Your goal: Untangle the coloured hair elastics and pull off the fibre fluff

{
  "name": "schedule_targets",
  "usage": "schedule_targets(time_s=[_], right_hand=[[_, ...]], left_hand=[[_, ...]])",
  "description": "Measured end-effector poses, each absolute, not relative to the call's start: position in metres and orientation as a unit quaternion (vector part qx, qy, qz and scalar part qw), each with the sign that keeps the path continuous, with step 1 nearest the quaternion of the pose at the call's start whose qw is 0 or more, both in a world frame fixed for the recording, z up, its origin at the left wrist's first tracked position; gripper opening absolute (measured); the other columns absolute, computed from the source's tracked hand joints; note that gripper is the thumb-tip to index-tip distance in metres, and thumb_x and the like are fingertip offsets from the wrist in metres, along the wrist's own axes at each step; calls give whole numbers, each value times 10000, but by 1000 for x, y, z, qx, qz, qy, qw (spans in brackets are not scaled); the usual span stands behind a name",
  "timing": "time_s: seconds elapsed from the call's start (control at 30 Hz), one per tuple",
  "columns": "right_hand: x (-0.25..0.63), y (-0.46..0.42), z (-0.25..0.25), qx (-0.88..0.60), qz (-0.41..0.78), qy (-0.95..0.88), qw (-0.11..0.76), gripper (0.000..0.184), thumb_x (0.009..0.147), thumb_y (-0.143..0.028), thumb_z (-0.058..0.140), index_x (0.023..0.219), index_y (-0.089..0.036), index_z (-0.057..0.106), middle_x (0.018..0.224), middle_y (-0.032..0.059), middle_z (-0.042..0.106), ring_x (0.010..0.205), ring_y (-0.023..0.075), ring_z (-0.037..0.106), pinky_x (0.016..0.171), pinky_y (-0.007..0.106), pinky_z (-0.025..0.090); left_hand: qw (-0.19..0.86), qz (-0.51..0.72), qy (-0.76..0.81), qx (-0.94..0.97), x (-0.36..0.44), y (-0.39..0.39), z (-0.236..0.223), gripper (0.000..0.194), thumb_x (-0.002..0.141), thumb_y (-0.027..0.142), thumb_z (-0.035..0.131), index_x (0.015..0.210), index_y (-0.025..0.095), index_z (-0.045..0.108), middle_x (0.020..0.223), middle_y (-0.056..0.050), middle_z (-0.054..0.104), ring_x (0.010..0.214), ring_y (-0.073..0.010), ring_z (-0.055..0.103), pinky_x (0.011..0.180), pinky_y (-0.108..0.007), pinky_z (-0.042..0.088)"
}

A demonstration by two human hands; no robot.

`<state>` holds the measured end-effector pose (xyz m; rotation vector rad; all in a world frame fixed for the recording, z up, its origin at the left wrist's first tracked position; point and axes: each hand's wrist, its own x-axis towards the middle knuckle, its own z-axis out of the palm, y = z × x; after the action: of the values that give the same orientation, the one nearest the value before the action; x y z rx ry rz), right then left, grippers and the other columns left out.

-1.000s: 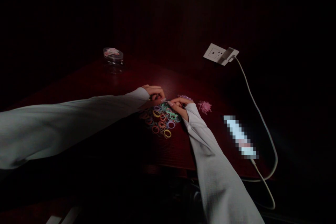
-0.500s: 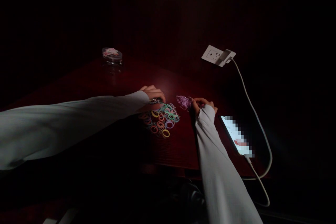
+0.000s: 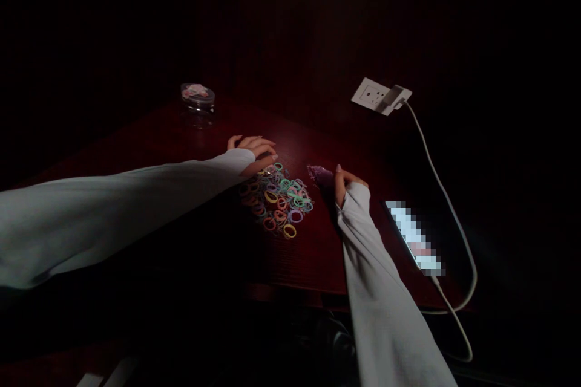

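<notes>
A heap of small coloured elastic bands [image 3: 278, 199] lies on the dark red table [image 3: 308, 254]. My left hand [image 3: 255, 150] rests at the heap's far left edge, fingers stretched out flat and holding nothing. My right hand [image 3: 345, 181] sits to the right of the heap, curled, with its thumb up beside a small purple bunch of bands [image 3: 320, 174]. Whether its fingers grip anything is hidden in the dim light. Both arms wear long pale sleeves.
A round clear lidded box [image 3: 196, 97] stands at the table's far left. A lit phone [image 3: 414, 237] lies to the right, its white cable [image 3: 447, 193] running up to a wall socket [image 3: 380, 95]. The table's front edge is close below the heap.
My right hand left the heap and moved right to the purple and pink bunches, covering the pink one. My left hand opened from a pinch to flat fingers.
</notes>
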<state>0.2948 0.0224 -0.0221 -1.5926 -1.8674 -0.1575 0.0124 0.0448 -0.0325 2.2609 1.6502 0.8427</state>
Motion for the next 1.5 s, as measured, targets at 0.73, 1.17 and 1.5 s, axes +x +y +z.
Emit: schedule_targets(time_s=[0.73, 1.17, 1.5], right_hand=[[224, 12, -28, -528, 2, -797, 292, 568, 1026, -497, 474, 577, -231, 696, 554, 7, 585, 666, 172, 534, 859, 361, 359], [247, 11, -14, -521, 121, -769, 351, 617, 1012, -532, 426, 497, -240, 600, 521, -1, 589, 616, 162, 587, 834, 325, 457], [243, 5, -16, -501, 143, -789, 326, 653, 992, -643, 440, 525, -241, 655, 507, -5, 566, 560, 145, 532, 663, 283, 407]], left_hand=[[307, 337, 427, 781, 11, 47, -39, 616, 972, 620, 336, 1274, 216, 689, 1422, -84, 665, 1310, -264, 619, 1103, -358, 478], [154, 236, 230, 932, 15, 16, -28, 401, 843, 509, 724, 1220, 375, 732, 1415, 26, 682, 1331, -260, 583, 1147, -424, 361], [237, 309, 185, 902, 17, 30, -31, 277, 904, 482, 645, 957, 249, 784, 1024, -57, 789, 976, -206, 694, 941, -319, 475]])
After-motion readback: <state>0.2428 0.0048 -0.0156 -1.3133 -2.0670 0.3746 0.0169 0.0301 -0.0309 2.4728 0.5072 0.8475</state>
